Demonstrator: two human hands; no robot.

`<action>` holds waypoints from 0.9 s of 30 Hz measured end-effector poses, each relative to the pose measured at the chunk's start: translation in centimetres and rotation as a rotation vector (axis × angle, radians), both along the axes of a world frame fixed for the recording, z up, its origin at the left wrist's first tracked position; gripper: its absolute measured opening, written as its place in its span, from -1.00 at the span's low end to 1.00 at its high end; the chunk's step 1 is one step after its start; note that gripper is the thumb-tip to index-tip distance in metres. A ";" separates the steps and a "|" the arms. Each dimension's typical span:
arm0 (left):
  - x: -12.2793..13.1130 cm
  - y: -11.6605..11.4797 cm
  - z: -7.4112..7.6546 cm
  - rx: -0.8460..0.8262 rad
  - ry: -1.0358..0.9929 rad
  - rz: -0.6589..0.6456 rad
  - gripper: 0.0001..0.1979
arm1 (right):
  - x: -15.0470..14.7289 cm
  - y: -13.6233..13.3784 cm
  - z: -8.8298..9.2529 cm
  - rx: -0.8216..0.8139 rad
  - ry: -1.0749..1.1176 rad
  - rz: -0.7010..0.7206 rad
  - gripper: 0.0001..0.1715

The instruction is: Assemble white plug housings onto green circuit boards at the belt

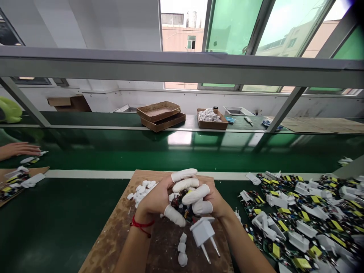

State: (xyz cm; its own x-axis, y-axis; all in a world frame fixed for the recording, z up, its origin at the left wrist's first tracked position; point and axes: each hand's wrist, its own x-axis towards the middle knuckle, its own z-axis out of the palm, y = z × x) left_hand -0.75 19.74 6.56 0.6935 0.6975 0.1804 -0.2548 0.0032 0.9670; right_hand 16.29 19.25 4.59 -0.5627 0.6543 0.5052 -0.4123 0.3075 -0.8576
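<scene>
Component-packed circuit board (178,203) held over the brown panel (165,250), between left hand (159,199) and right hand (214,199). Fingers in white cots curl round it from both sides, narrow gap; likely a two-sided hold to steady loose parts. White two-pin plug housing (202,230) hangs under the right fingers, pins down; can't tell if attached. Wrists bent inward, forearms coming up over the panel. Three white blobs (182,248) in a row on the panel, white caps (142,191) heaped at its far left, probably for easy reach. Right of panel: charger assemblies (301,216) spread on green tabletop (57,220).
</scene>
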 end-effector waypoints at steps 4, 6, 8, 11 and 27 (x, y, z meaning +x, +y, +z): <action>0.1 0.2 -0.4 -0.030 -0.032 -0.017 0.26 | 0.0 0.2 -0.4 0.032 -0.008 -0.035 -0.67; 0.2 0.1 -0.4 -0.032 -0.059 -0.010 0.26 | 0.1 0.2 -1.0 -0.018 -0.020 -0.026 -0.49; 0.4 0.0 -0.4 -0.034 -0.106 0.026 0.25 | 0.3 0.2 -1.5 -0.076 -0.039 -0.019 -0.38; 0.6 -0.2 -0.5 -0.043 -0.167 0.071 0.18 | 0.5 -0.1 -1.7 -0.124 -0.051 -0.050 -0.46; 1.0 -1.0 0.1 -0.067 -0.095 0.086 0.22 | 2.2 0.8 -0.7 -0.108 0.047 -0.205 -0.63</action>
